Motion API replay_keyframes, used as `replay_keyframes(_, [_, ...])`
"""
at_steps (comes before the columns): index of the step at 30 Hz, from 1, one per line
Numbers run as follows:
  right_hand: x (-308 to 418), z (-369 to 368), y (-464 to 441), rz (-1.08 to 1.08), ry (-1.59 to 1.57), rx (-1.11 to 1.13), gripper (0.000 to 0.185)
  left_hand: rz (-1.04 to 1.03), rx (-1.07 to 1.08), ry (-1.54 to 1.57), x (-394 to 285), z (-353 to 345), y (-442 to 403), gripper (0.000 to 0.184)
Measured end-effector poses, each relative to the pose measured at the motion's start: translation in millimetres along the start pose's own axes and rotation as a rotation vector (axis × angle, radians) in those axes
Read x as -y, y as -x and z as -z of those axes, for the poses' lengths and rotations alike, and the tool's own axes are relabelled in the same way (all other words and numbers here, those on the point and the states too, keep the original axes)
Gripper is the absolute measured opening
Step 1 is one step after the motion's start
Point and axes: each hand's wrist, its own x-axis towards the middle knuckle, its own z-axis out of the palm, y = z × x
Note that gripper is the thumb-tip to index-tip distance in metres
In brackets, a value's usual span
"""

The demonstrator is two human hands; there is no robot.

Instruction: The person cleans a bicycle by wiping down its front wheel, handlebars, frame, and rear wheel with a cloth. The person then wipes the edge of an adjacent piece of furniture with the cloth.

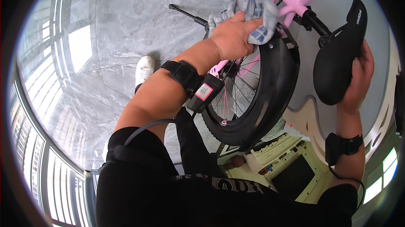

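My left hand (234, 37) grips a grey-and-blue cloth (262, 9) against the pink bicycle frame (297, 1), just above the rear wheel. Some of its fingers are hidden by the cloth. Over on the right, my right hand (359, 79) holds the black saddle (335, 66) from its outer side, with the thumb on its edge. The rear wheel's black tyre (230, 136) and black mudguard (276, 87) lie below the cloth, between my two arms.
A black kickstand (187, 14) sticks out to the left of the wheel over the grey tiled floor (122, 24). A white shoe (145, 67) is on the tiles. Barred windows (59, 185) line the lower left. A dark screen (294, 177) shows at the lower right.
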Motion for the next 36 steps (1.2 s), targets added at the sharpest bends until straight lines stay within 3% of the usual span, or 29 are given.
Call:
replay_keyframes(2, [1,0,0,-0.019,-0.026,0.001,0.047,-0.042,0.057,0.005,11,-10,10,0.072])
replay_keyframes(4, [2,-1,-1,-0.021,-0.062,-0.015,0.046,-0.004,0.153,-0.083,22,-20,39,0.067])
replay_keyframes(6, [2,-4,-1,-0.011,-0.107,-0.038,0.046,0.066,0.408,-0.244,29,-28,77,0.053])
replay_keyframes(8, [3,-4,-1,-0.015,-0.146,-0.044,0.045,0.066,0.481,-0.273,49,-47,119,0.040])
replay_keyframes(12, [5,-4,-1,-0.036,-0.197,-0.058,0.044,0.188,0.674,-0.333,31,-18,116,0.040])
replay_keyframes(15, [1,-4,-1,-0.029,-0.220,-0.073,0.043,0.368,0.444,-0.148,52,11,122,0.046])
replay_keyframes(18, [-4,-4,-2,0.050,-0.192,-0.082,0.042,0.743,0.112,-0.068,88,-5,145,0.059])
replay_keyframes(21, [-6,-3,-3,0.068,-0.173,-0.085,0.040,1.110,0.237,0.741,50,-13,158,0.065])
replay_keyframes(23, [-4,-4,0,0.035,-0.200,-0.100,0.040,1.030,0.359,0.647,67,-67,182,0.062])
replay_keyframes(26, [-5,-3,-1,0.053,-0.183,-0.097,0.039,0.777,0.095,0.999,52,-113,207,0.065])
replay_keyframes(29, [-11,-2,-2,0.077,-0.157,-0.065,0.040,0.683,0.410,0.677,86,-89,205,0.062])
replay_keyframes(30, [-13,-1,-2,0.081,-0.150,-0.055,0.040,0.723,0.426,0.590,56,-56,188,0.057])
replay_keyframes(33, [-11,-1,-1,0.039,-0.161,-0.079,0.040,0.533,0.072,-0.114,2,-30,157,0.058])
replay_keyframes(34, [-13,-1,-1,0.038,-0.186,-0.084,0.040,0.447,0.035,-0.150,-9,-31,151,0.057])
replay_keyframes(36, [-15,-3,-1,0.040,-0.234,-0.089,0.040,0.342,0.197,-0.341,-25,-41,138,0.063])
